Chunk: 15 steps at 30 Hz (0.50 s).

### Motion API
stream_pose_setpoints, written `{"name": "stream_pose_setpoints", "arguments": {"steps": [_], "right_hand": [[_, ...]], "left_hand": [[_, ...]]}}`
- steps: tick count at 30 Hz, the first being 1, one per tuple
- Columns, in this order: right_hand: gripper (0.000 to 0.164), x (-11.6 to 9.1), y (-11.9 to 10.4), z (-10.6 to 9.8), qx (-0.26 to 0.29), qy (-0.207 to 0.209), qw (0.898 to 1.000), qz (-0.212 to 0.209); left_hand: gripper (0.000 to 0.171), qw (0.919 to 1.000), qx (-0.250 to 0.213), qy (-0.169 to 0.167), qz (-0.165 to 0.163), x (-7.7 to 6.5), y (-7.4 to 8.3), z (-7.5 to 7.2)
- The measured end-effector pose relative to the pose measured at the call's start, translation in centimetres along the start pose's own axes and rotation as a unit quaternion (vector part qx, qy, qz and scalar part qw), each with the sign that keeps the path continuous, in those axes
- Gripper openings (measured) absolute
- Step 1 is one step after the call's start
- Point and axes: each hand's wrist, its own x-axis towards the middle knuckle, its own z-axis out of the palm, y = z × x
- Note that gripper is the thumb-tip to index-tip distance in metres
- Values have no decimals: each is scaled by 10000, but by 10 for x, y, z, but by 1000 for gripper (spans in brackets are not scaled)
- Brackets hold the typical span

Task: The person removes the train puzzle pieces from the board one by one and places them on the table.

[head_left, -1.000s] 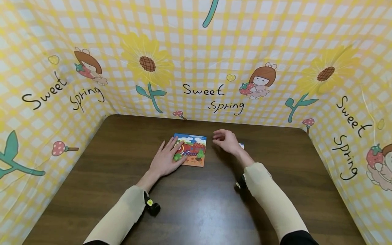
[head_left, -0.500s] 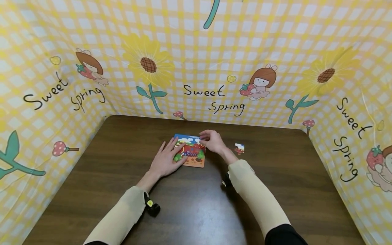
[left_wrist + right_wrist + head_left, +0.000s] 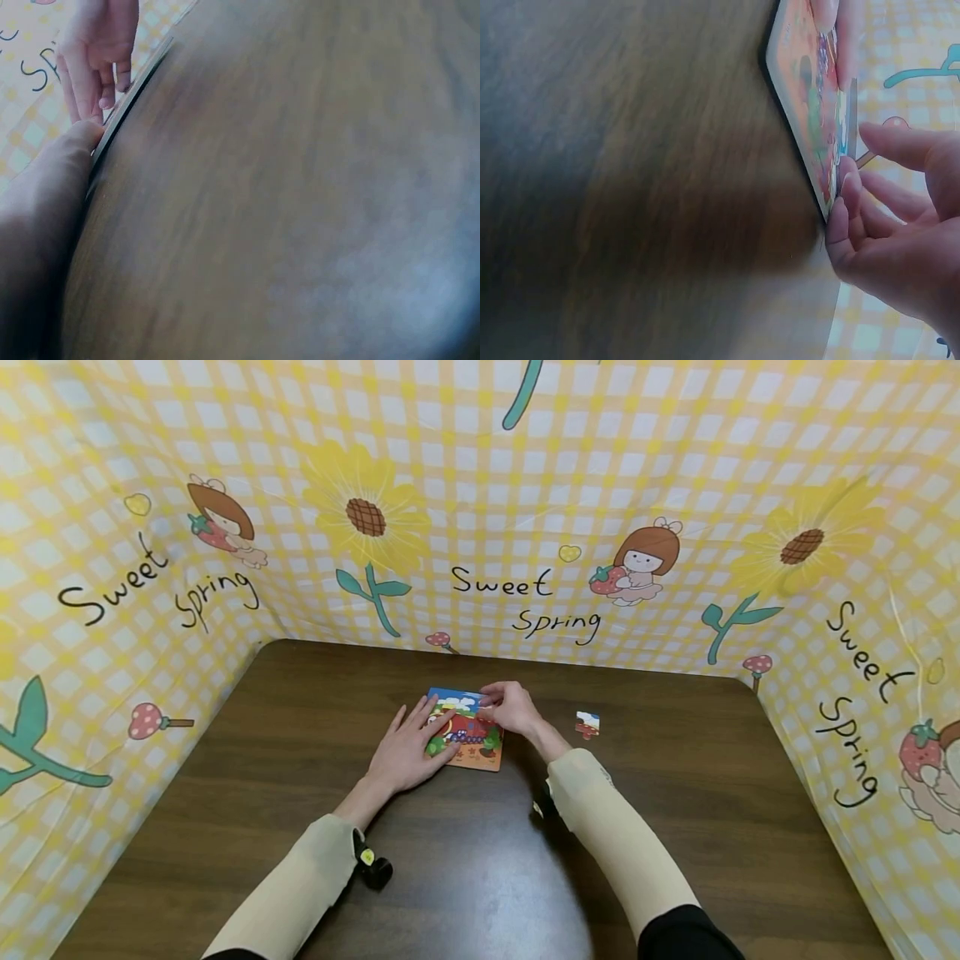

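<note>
A square picture puzzle point(image 3: 472, 757) with a blue sky, a red vehicle-like shape and an orange ground lies on the table. My left hand point(image 3: 408, 748) rests flat across its left side, fingers spread and covering part of the picture. Over the upper right corner, my right hand point(image 3: 512, 708) pinches a thin puzzle piece point(image 3: 853, 112) between thumb and fingers; the piece stands tilted up at the picture's surface. In the right wrist view, the curled lower fingers sit at the puzzle's edge. Most of the pinched piece is hidden in the head view.
One loose puzzle piece point(image 3: 588, 724), blue, white and red, lies right of the right hand. The brown wooden table point(image 3: 450, 877) is bordered at the back and sides by yellow checked cloth point(image 3: 480, 510).
My right hand has moved left from beside the puzzle to over its upper right corner, uncovering the loose piece on the table. My left hand has stayed in place.
</note>
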Motion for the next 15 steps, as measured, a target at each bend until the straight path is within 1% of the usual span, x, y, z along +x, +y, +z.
{"name": "stream_pose_setpoints", "arguments": {"steps": [3, 6, 15], "right_hand": [[52, 1, -3, -1, 19, -239, 9994, 229], [54, 2, -5, -1, -14, -410, 9987, 287], [49, 4, -4, 4, 21, -313, 9990, 317]], "left_hand": [[74, 10000, -57, -4, 25, 0, 0, 0], [75, 10000, -76, -7, 23, 1, 0, -1], [75, 10000, -46, -3, 9, 0, -1, -1]]}}
